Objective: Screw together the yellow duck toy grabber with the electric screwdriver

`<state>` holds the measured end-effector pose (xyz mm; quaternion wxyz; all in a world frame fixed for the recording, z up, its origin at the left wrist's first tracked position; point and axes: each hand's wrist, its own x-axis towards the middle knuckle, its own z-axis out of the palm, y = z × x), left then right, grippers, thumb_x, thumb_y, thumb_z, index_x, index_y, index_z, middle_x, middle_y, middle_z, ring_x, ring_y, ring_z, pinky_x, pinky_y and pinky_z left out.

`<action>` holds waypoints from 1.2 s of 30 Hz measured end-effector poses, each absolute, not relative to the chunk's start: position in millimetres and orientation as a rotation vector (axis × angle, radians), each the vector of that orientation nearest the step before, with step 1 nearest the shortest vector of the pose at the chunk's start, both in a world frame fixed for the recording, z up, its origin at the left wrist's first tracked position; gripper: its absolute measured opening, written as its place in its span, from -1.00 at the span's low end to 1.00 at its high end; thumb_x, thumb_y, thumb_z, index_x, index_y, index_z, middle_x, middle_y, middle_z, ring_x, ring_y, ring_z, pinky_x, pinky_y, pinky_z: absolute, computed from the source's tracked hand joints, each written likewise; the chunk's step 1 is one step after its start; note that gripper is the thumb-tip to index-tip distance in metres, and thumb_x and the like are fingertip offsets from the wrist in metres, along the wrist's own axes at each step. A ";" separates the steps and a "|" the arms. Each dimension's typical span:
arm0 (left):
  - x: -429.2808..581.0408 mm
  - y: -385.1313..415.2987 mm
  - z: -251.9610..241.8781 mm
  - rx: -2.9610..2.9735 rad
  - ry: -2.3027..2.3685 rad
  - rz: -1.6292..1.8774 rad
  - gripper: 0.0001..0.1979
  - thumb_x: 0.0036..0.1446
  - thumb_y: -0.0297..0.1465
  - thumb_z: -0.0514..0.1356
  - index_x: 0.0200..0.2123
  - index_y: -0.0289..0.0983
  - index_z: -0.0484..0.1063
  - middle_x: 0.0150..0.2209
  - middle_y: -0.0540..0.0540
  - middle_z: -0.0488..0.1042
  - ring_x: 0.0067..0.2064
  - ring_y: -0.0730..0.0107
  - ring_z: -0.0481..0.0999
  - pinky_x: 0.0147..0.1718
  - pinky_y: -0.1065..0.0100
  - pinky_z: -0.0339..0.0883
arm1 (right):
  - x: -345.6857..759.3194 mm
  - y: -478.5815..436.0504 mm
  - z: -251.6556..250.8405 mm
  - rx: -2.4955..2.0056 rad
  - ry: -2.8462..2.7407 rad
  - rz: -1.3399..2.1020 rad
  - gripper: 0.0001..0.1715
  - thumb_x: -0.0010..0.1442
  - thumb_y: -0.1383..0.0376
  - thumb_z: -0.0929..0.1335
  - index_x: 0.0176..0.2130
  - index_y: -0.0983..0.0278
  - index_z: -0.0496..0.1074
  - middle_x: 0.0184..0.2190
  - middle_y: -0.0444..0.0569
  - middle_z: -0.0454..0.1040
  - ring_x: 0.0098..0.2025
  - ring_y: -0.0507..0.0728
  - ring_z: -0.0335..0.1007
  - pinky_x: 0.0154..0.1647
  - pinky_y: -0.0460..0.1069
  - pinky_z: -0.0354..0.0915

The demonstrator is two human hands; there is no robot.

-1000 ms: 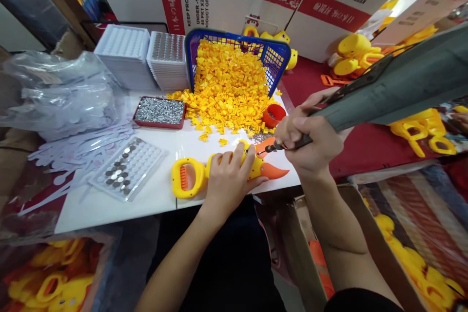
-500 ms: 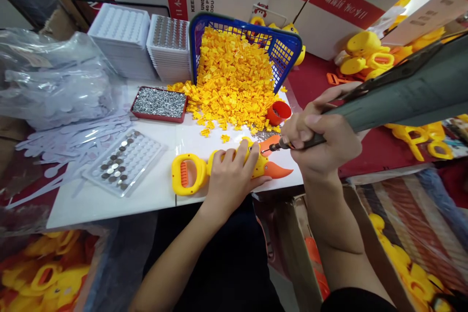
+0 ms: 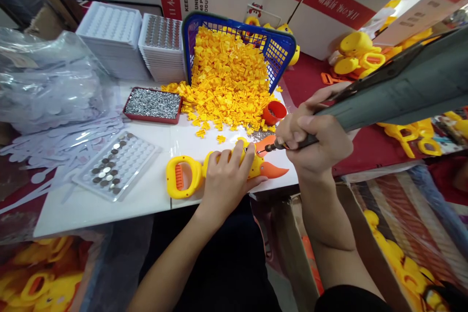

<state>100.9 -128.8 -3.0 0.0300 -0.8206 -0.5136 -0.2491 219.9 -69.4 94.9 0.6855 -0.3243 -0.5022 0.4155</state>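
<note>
A yellow duck grabber toy point(image 3: 185, 175) with an orange beak lies on the white table point(image 3: 153, 200) near its front edge. My left hand point(image 3: 226, 180) presses down on the toy's middle. My right hand point(image 3: 314, 141) grips a grey-green electric screwdriver point(image 3: 395, 92), whose bit touches the toy's head by the beak.
A tipped blue basket point(image 3: 278, 48) spills small yellow parts point(image 3: 226, 83). A red tray of screws point(image 3: 152, 105), a small red cup point(image 3: 273, 113), a clear tray of button cells point(image 3: 113, 168), stacked white trays point(image 3: 109, 39) and plastic bags point(image 3: 47, 87) surround it. Cartons stand behind; more duck toys lie right and below.
The view shifted slightly; both hands stay on the toy and screwdriver in the same pose.
</note>
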 end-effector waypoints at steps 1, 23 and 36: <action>100.8 -128.9 -3.3 -2.527 -1.579 -0.767 -0.30 0.23 0.14 0.13 0.20 -0.27 0.42 0.19 -0.28 0.52 -0.15 0.05 0.56 -0.22 0.07 0.34 | 219.2 -70.0 94.7 -0.718 -1.126 0.936 -0.77 0.03 0.39 0.47 -0.43 0.14 0.36 -0.78 -0.36 0.18 -0.82 -0.09 -0.11 -0.80 -0.08 -0.07; 100.3 -132.4 3.0 -2.572 -1.640 -0.544 -0.28 0.27 0.13 0.09 0.28 -0.24 0.34 0.27 -0.28 0.43 -0.10 0.05 0.55 -0.16 0.08 0.36 | 231.0 -70.3 90.5 -0.551 -1.320 1.135 -0.79 0.02 0.38 0.45 -0.34 0.18 0.37 -0.75 -0.35 0.23 -0.80 -0.08 0.00 -0.74 -0.12 0.15; 99.4 -137.6 6.2 -2.599 -1.652 -0.442 -0.23 0.27 0.12 0.09 0.33 -0.31 0.28 0.30 -0.35 0.38 -0.04 -0.01 0.54 -0.12 0.06 0.39 | 227.2 -75.4 95.0 -0.686 -1.292 1.065 -0.75 -0.06 0.36 0.42 -0.33 0.20 0.32 -0.74 -0.35 0.28 -0.78 -0.04 0.14 -0.70 -0.09 0.22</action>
